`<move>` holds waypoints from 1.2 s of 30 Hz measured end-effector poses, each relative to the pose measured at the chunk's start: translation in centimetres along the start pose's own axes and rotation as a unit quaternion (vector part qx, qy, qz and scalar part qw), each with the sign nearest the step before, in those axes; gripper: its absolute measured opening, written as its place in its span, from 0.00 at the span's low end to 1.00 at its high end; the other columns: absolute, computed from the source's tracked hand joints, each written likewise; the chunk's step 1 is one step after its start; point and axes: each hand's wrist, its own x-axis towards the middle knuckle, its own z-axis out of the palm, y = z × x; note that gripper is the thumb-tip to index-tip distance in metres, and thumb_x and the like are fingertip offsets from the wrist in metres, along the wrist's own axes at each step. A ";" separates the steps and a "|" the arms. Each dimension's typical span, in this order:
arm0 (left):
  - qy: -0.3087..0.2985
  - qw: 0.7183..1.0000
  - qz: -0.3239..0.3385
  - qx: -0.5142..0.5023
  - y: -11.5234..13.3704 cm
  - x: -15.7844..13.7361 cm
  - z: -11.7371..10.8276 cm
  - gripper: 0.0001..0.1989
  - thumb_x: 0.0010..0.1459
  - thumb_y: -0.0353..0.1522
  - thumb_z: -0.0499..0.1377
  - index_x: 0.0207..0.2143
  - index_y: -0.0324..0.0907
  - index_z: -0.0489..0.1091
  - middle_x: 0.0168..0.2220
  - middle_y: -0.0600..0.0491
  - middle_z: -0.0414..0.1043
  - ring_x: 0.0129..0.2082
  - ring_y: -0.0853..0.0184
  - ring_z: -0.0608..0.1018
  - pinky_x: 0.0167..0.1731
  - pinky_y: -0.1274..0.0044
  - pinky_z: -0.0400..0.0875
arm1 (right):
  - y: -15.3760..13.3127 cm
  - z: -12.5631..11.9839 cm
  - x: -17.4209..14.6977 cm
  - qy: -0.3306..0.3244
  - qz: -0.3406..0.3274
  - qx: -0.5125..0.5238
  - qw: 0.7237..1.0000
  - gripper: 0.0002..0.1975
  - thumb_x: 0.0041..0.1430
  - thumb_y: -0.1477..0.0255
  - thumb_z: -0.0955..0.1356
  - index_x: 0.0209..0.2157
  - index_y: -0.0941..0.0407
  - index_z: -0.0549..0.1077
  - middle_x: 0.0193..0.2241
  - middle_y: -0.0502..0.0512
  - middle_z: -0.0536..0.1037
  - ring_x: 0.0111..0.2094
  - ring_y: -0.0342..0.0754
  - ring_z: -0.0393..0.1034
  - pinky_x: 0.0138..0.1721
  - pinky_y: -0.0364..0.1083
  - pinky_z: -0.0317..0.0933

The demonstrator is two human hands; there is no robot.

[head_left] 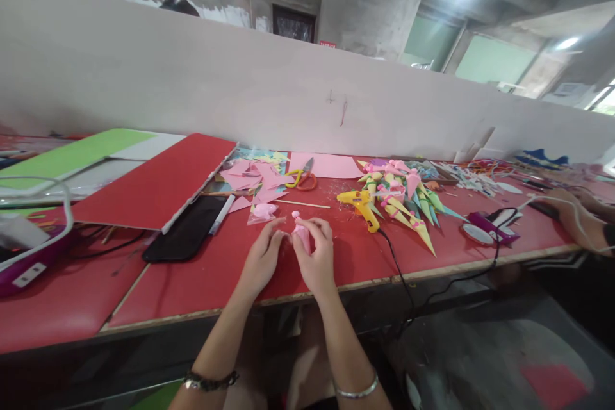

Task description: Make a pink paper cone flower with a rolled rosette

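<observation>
In front of me at the table, my right hand [314, 256] is closed on a small pink paper cone figure [302, 237] with a round pink top. My left hand [263, 256] is just left of it, fingers bent and thumb apart from the forefinger, and I see nothing held there. Beyond the left hand lies a clear bag with pink pieces [262, 211]. A yellow glue gun [360, 205] lies to the right of my hands, beside a pile of finished-looking cone figures [401, 195] in yellow, pink and green.
Pink paper scraps [252, 176], scissors [303, 178] and a thin stick [305, 204] lie behind my hands. A black phone [185, 230], a white marker [222, 214] and a red board [158, 182] are at left. Another person's arm [574, 218] rests at far right, near a purple box [490, 227].
</observation>
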 end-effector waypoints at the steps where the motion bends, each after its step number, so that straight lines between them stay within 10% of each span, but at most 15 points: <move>1: -0.007 1.000 -0.001 -0.006 0.1 -0.1 0.0 0.19 0.54 0.38 0.45 0.46 0.40 0.62 0.40 0.50 0.73 0.39 0.66 0.74 0.43 0.73 0.66 | -0.1 -0.1 0.0 -0.023 -0.001 -0.001 1.000 0.11 0.54 0.72 0.64 0.39 0.54 0.73 0.39 0.56 0.68 0.43 0.48 0.64 0.48 0.48 0.55; 9: -0.009 1.000 0.013 -0.011 0.0 -0.3 0.1 0.20 0.56 0.38 0.44 0.47 0.38 0.61 0.52 0.46 0.65 0.53 0.65 0.66 0.53 0.72 0.57 | 0.4 0.2 -0.1 -0.076 -0.012 -0.011 0.997 0.08 0.53 0.70 0.66 0.34 0.52 0.77 0.38 0.55 0.70 0.41 0.48 0.65 0.45 0.48 0.57; 24: -0.018 0.999 0.047 0.019 0.8 -0.3 -0.1 0.16 0.53 0.40 0.47 0.33 0.40 0.70 0.35 0.50 0.74 0.38 0.64 0.73 0.42 0.75 0.65 | -0.2 -0.3 -0.1 -0.046 0.005 0.078 0.996 0.05 0.51 0.72 0.66 0.25 0.55 0.73 0.29 0.52 0.69 0.35 0.46 0.66 0.39 0.44 0.58; 30: 0.076 0.997 -0.006 0.014 0.5 -0.2 -0.3 0.16 0.50 0.36 0.45 0.32 0.40 0.69 0.25 0.54 0.67 0.27 0.68 0.70 0.30 0.78 0.64 | 0.8 -0.1 0.3 0.062 0.163 0.226 0.958 0.09 0.53 0.66 0.63 0.28 0.57 0.70 0.22 0.49 0.70 0.27 0.43 0.64 0.32 0.42 0.59; 36: 0.110 0.994 -0.014 0.016 0.3 -0.3 0.0 0.13 0.47 0.30 0.43 0.31 0.42 0.64 0.18 0.60 0.57 0.19 0.70 0.63 0.23 0.80 0.59 | 0.7 -0.2 0.4 0.025 0.174 0.246 0.953 0.13 0.52 0.63 0.63 0.28 0.58 0.72 0.20 0.49 0.69 0.24 0.42 0.63 0.29 0.42 0.59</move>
